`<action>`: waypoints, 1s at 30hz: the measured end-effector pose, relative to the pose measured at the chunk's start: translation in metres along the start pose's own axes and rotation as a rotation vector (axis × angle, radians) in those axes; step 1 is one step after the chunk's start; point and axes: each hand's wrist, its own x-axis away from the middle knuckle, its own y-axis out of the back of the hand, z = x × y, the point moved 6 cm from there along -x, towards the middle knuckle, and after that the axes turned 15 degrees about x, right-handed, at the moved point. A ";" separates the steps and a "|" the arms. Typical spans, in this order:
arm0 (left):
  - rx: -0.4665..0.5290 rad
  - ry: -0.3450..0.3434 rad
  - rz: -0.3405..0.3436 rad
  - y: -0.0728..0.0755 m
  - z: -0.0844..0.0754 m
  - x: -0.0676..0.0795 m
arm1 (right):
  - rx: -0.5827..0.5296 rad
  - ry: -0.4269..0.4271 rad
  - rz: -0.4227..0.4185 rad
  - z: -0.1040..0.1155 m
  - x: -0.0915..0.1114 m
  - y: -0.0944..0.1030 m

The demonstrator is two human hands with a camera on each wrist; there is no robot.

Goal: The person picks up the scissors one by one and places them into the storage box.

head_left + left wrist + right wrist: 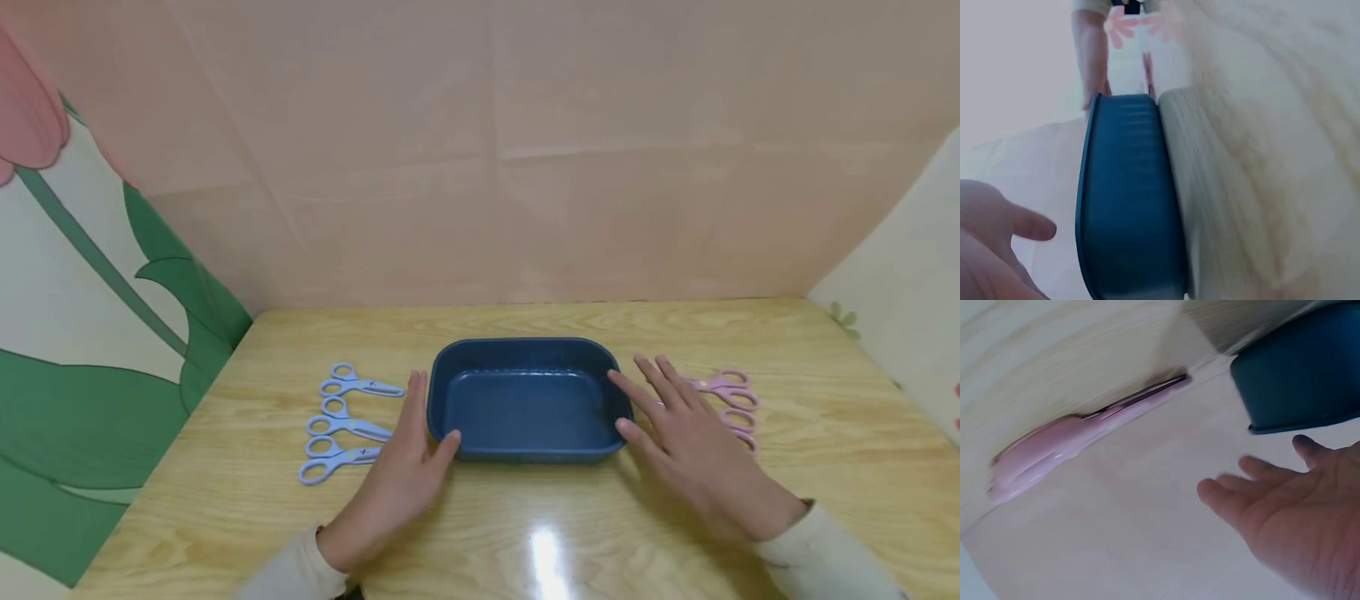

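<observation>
Blue tray (528, 408) | hands (409, 468) (692, 443) beside both ends | fingers straight, thumbs splayed | contact unclear

Container (528, 408) on table (240, 442), scissors (347, 423) left, more scissors (722, 385) right

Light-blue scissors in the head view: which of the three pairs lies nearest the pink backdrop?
The topmost pair; the middle pair and the bottom pair lie successively nearer the head camera.
</observation>
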 end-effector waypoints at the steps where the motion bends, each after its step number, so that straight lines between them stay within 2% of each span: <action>1: 0.032 0.011 0.001 0.001 0.001 -0.001 | -0.014 -0.006 0.012 -0.003 0.000 0.000; 10: 0.275 0.106 0.000 0.005 0.008 -0.007 | -0.041 -0.054 0.074 -0.025 -0.004 -0.001; 17: 0.472 0.173 0.056 -0.003 0.014 -0.009 | 0.027 -0.056 0.030 -0.050 -0.004 -0.005; 25: 0.478 0.189 0.046 -0.004 0.017 -0.009 | 0.134 -0.054 0.024 -0.072 -0.001 -0.009; 30: 0.490 0.193 0.039 -0.004 0.017 -0.009 | 0.170 -0.061 0.105 -0.081 -0.001 -0.014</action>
